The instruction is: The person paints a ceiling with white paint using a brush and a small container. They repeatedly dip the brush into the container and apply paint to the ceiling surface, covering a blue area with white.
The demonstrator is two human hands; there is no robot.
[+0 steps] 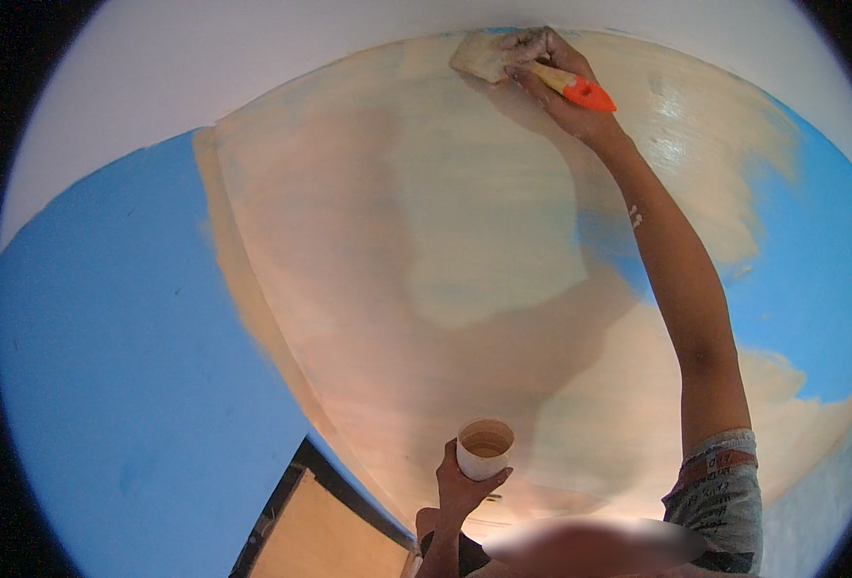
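My right hand (561,91) is raised high, closed round a wide paintbrush (590,93) with a wooden, orange-ended handle. Its pale, paint-coated bristles touch the wall (330,250) just below the top edge. The wall is coated in streaky cream paint over blue, with blue patches showing at the right and along the top. Low in the middle, my left hand (465,482) grips a white cup (484,462) with beige paint inside. My right arm stretches up from the lower right, with white paint marks on the forearm.
A white ceiling (185,67) borders the top. A blue side wall (108,337) meets the cream wall along a corner at the left. A dark-framed opening with a tan panel (330,530) stands at the lower left.
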